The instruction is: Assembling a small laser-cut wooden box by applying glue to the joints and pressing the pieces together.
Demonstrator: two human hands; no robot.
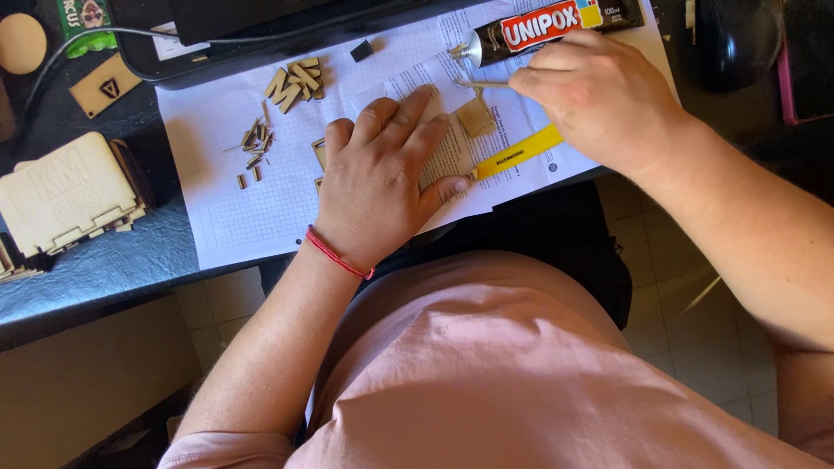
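— What is seen of the left hand (pixel 378 178)?

— It is laid flat, palm down, on the white sheet of gridded paper (pixel 252 213) spread over the dark bench (pixel 95 265). Its fingers are spread open and nothing is gripped; small flat pieces of pale cut wood (pixel 320 155) are partly covered by it. A thin red cord bracelet (pixel 337 254) is worn at the wrist.

— And the right hand (pixel 599 95)?

— Its fingers are closed in a pinch on a thin pale wooden stick (pixel 480 84), which is held nearly level, its tip pointed left, just below the nozzle of the black and red glue tube (pixel 556 26). The tube is laid on its side at the top of the paper.

— What is found between the hands?

— A small pale wooden square piece (pixel 475 117) is laid on a printed leaflet (pixel 452 156), just under the stick. A yellow flat strip (pixel 517 154) is seen beside the left thumb.

— And further left?

— A heap of tiny wooden slivers (pixel 254 143) and a cluster of cut wooden letter shapes (pixel 295 82) are set on the paper. A pale wooden box with engraved sides (pixel 69 200) is placed on the bench, well apart from both hands.
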